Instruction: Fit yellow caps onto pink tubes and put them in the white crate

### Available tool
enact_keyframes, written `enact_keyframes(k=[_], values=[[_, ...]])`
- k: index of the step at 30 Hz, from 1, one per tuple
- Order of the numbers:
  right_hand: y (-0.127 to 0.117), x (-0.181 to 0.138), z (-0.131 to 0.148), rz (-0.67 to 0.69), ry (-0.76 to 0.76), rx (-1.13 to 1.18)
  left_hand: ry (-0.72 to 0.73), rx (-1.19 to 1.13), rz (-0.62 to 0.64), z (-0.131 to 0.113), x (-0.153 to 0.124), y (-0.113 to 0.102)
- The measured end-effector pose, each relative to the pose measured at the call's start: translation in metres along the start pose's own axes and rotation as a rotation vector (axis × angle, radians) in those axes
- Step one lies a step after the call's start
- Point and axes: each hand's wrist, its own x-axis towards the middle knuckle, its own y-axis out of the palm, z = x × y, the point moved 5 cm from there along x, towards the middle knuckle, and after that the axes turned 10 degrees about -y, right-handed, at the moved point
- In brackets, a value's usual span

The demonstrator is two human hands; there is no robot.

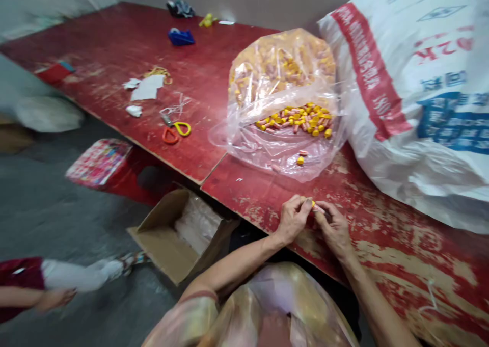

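Over the front edge of the worn red table [267, 199], my two hands meet at a small pink piece with a yellow cap [318, 207]. My left hand [294, 217] pinches its yellow end between thumb and finger. Closed around the pink end is my right hand [334, 227]. Just beyond lies a clear plastic bag [248, 145] filled with many similar pink pieces with yellow caps [298, 117]. One yellow-capped piece [300, 160] sits apart near the bag's mouth.
A big white woven sack [385, 158] stands right of the bag. Scissors [176, 132], white paper [147, 87] and a blue tape dispenser [181, 37] lie leftward. Below are an open cardboard box [164, 245] and a red stool [103, 161]. Another person's hand and leg [72, 275] show at lower left.
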Motion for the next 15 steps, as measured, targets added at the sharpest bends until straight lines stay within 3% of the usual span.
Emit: enact_keyframes(k=[2, 4, 7, 12, 15], values=[[0.002, -0.001, 0.011, 0.142, -0.075, 0.021, -0.151, -0.034, 0.05, 0.005, 0.009, 0.002], [0.005, -0.001, 0.025, 0.266, -0.261, -0.018, -0.332, -0.139, 0.148, 0.012, 0.015, 0.008], [0.012, -0.002, 0.037, 0.318, -0.485, -0.063, -0.479, -0.238, 0.219, 0.02, 0.018, 0.015], [0.024, -0.008, 0.034, 0.322, -0.511, -0.075, -0.41, -0.253, 0.227, 0.011, 0.011, 0.011], [0.016, -0.002, 0.023, 0.303, -0.523, -0.142, -0.188, -0.132, 0.134, -0.004, 0.014, -0.002]])
